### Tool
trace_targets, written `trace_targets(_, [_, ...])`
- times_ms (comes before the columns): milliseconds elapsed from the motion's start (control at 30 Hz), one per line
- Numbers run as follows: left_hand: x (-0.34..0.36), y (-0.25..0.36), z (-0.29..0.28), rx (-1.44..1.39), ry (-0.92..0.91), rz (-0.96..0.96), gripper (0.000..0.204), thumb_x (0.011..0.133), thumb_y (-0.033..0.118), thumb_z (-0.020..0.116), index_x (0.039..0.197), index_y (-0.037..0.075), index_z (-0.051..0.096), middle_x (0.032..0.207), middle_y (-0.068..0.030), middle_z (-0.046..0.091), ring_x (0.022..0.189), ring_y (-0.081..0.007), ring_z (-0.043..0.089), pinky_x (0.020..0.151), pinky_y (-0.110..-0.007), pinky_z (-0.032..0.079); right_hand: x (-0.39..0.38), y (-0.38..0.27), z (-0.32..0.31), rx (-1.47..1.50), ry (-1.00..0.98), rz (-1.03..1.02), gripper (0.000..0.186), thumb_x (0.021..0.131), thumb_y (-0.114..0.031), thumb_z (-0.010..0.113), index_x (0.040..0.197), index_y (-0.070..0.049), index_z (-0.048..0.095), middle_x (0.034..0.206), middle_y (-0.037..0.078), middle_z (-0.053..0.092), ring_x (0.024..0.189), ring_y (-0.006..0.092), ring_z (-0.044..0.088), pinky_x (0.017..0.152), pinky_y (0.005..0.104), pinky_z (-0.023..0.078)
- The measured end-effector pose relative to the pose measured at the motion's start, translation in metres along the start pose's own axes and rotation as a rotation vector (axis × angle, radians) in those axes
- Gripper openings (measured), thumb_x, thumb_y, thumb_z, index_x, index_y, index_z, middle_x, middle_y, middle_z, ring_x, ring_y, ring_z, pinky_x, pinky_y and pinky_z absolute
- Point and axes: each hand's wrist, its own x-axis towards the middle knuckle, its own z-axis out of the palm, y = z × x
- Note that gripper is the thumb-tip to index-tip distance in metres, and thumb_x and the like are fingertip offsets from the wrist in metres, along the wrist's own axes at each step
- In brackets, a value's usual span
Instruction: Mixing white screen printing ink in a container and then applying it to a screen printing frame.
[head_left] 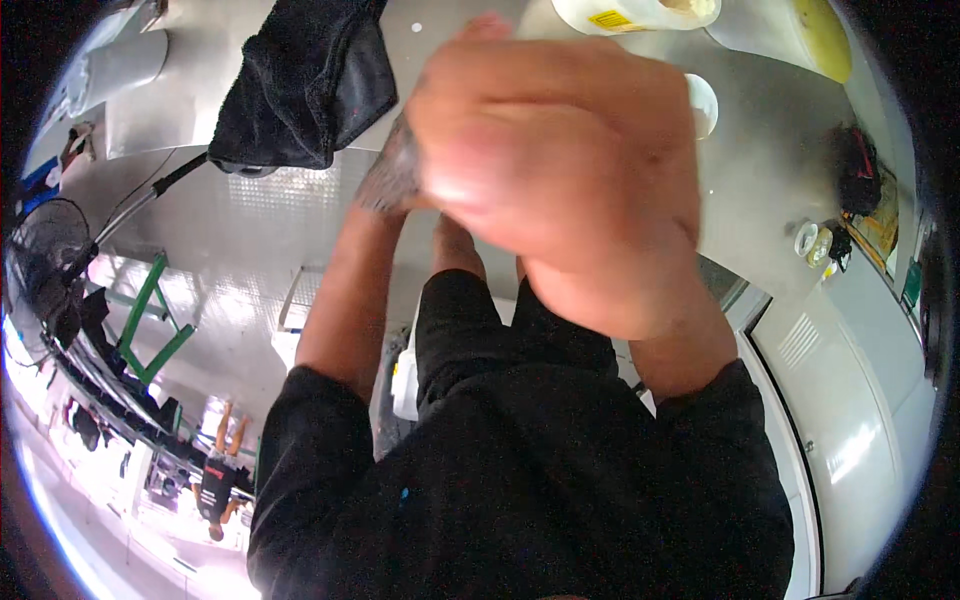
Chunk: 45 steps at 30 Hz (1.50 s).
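Observation:
My right hand (570,190) is raised close in front, large and blurred, with its back toward me. Its fingers curl away from view, and whatever they may hold is hidden. Behind it, my left hand (400,165) shows mainly as a dark-marked wrist, its fingers mostly covered by the right hand. Beyond both lies a steel table (770,170). A black fluffy cloth (290,85) hangs over the near edge, left of my hands. At the far side stands a white tub (640,14) with a yellow label. A white round piece (704,106) peeks out beside my right hand.
A container with a yellow side (822,38) sits at the far right. Small tubs (807,238) lie near the right edge. Leftward are a grey cylindrical container (128,70), a fan (50,255) and a green frame (150,318). Another person (215,485) is farther off. A white cabinet (840,400) stands right.

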Motion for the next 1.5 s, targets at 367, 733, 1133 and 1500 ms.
trace_targets(367, [0.0, 0.012, 0.007, -0.132, 0.017, -0.168, 0.126, 0.045, 0.045, 0.099, 0.146, 0.0, 0.038, 0.142, -0.025, 0.048, 0.138, -0.0373, 0.043, 0.116, -0.052, 0.032, 0.01, -0.021, -0.007, 0.085, -0.004, 0.118, 0.03, 0.089, -0.029, 0.046, 0.071, -0.005, 0.041, 0.067, 0.004, 0.038, 0.058, 0.0165, 0.035, 0.057, 0.0333, 0.029])
trace_targets(733, [-0.001, -0.004, 0.034, 0.226, 0.219, 0.297, 0.127, 0.038, 0.047, 0.1, 0.143, 0.002, 0.044, 0.145, -0.019, 0.047, 0.137, -0.0373, 0.043, 0.114, -0.046, 0.035, 0.012, -0.024, -0.015, 0.127, -0.116, 0.17, 0.029, 0.092, -0.023, 0.048, 0.07, -0.007, 0.038, 0.067, 0.006, 0.038, 0.06, 0.017, 0.033, 0.06, 0.0358, 0.029])
trace_targets(1133, [-0.02, 0.005, 0.055, -0.08, 0.28, -0.063, 0.118, 0.049, 0.046, 0.095, 0.146, 0.006, 0.043, 0.153, -0.0166, 0.043, 0.139, -0.0324, 0.043, 0.117, -0.05, 0.03, 0.03, -0.008, -0.042, 0.378, -0.137, 0.002, 0.031, 0.098, -0.031, 0.037, 0.078, -0.008, 0.04, 0.067, 0.003, 0.037, 0.061, 0.0172, 0.032, 0.061, 0.0348, 0.029])
trace_targets(1500, [-0.013, 0.005, 0.066, 0.096, 0.404, -0.042, 0.107, 0.05, 0.04, 0.096, 0.139, 0.004, 0.049, 0.136, -0.0178, 0.056, 0.126, -0.0372, 0.054, 0.111, -0.048, 0.038, 0.02, -0.015, -0.042, 0.391, 0.028, -0.051, 0.035, 0.099, -0.034, 0.037, 0.075, -0.009, 0.044, 0.064, 0.005, 0.037, 0.057, 0.0179, 0.033, 0.061, 0.0348, 0.029])
